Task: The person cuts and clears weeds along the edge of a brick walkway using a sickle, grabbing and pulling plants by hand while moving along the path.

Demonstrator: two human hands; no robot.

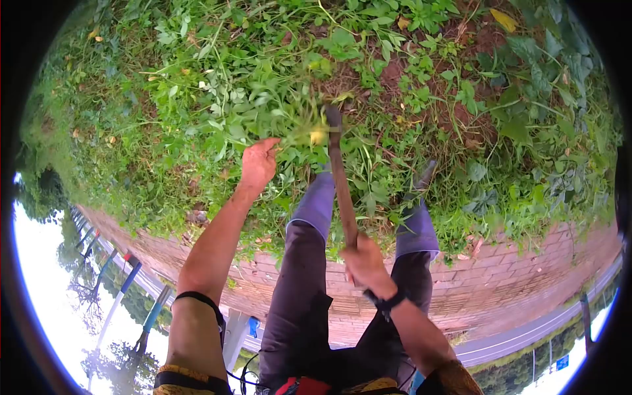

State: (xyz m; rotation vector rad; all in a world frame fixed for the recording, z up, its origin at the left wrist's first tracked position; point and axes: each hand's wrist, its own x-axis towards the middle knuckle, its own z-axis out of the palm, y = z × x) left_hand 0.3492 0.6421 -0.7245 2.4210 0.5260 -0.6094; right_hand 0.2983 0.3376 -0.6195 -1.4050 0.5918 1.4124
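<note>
My right hand (pixel 368 264) is closed round the lower end of a long wooden handle. It belongs to a hand hoe (pixel 343 184), whose dark metal head is up among the weeds and partly blurred. Left of that head, my left hand (pixel 259 163) is held low over the leaves with its fingers curled together. Whatever it may grip is hidden. Between the left hand and the hoe head, green weeds (pixel 299 128) and a yellow spot are smeared by motion.
My legs in dark trousers and purple boots (pixel 311 207) stand at the planted edge. Behind them runs a brick pavement (pixel 487 283), then a road (pixel 507 349). Bare brown soil (pixel 454 122) and broad-leaved plants (pixel 520 125) lie to the right. Posts (pixel 125 283) stand at left.
</note>
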